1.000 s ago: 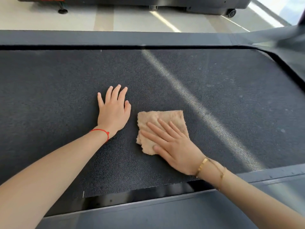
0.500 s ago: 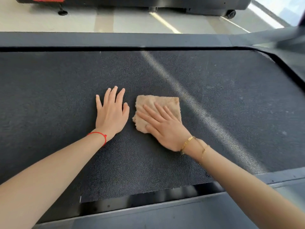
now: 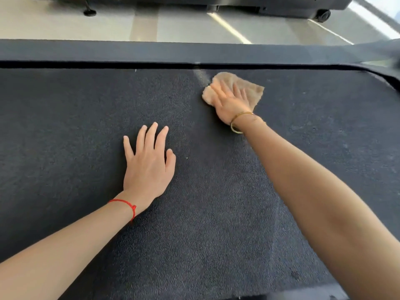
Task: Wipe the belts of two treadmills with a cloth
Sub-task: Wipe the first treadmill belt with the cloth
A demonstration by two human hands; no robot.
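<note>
Cloth (image 3: 244, 87) lies flat under the right hand (image 3: 230, 102), far out on the belt (image 3: 65, 126) and close to the dark gap along the far side rail (image 3: 108, 51). The grip of this hand is spread: the fingers are straight and press the tan cloth down on the textured belt, they do not curl around it. The cloth shows on both sides of the fingers, with one corner pointing to the right. The left hand (image 3: 149, 167) rests flat on the belt, fingers apart, nearer to the person and to the left of the cloth, well apart from it; it holds nothing and seems only to support the body.

The right arm is stretched almost full, so I judge the stroke is at its far limit, and the next move must bring the cloth back toward the person, across the width of the belt. The long axis of the belt runs left to right in the view.

No containers are seen. Beyond the rail there is pale floor (image 3: 173, 24) and the base of another machine (image 3: 281, 5).
</note>
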